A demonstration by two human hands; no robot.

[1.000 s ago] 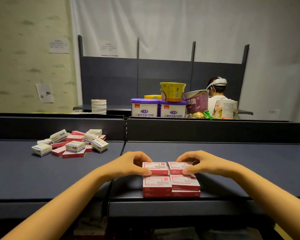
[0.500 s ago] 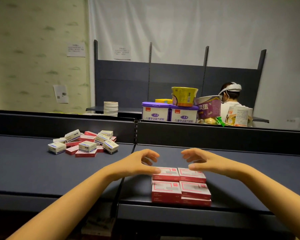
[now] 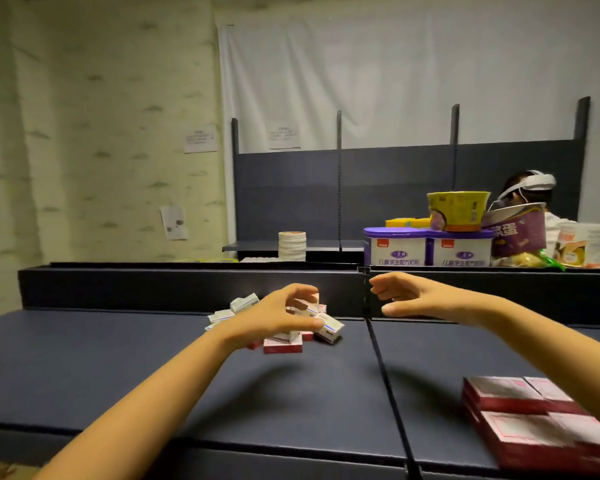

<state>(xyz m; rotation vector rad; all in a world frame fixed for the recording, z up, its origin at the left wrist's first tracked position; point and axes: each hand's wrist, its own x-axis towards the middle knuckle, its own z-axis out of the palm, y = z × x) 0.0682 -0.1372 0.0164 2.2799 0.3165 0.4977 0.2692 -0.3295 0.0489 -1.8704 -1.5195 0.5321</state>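
Observation:
A loose pile of small white-and-blue boxes [image 3: 331, 330] and flat red boxes [image 3: 282, 346] lies at the back of the dark shelf [image 3: 118, 368]. My left hand [image 3: 274, 317] hovers over this pile with its fingers spread and curved, and it hides much of the pile. It holds nothing that I can see. My right hand [image 3: 416, 297] hangs in the air to the right of the pile, fingers relaxed and empty. A neat stack of red boxes [image 3: 520, 417] sits at the shelf's front right.
A low dark back panel [image 3: 153, 289] closes the shelf behind the pile. A seam [image 3: 381, 368] splits the shelf into two boards. Beyond stand purple-lidded tins [image 3: 395, 247], a yellow bowl [image 3: 458, 209], stacked white discs [image 3: 291, 245] and a person [image 3: 530, 188].
Both hands have left the red stack and moved left and back. My left hand is now over the loose pile; my view has turned left, putting the stack at lower right.

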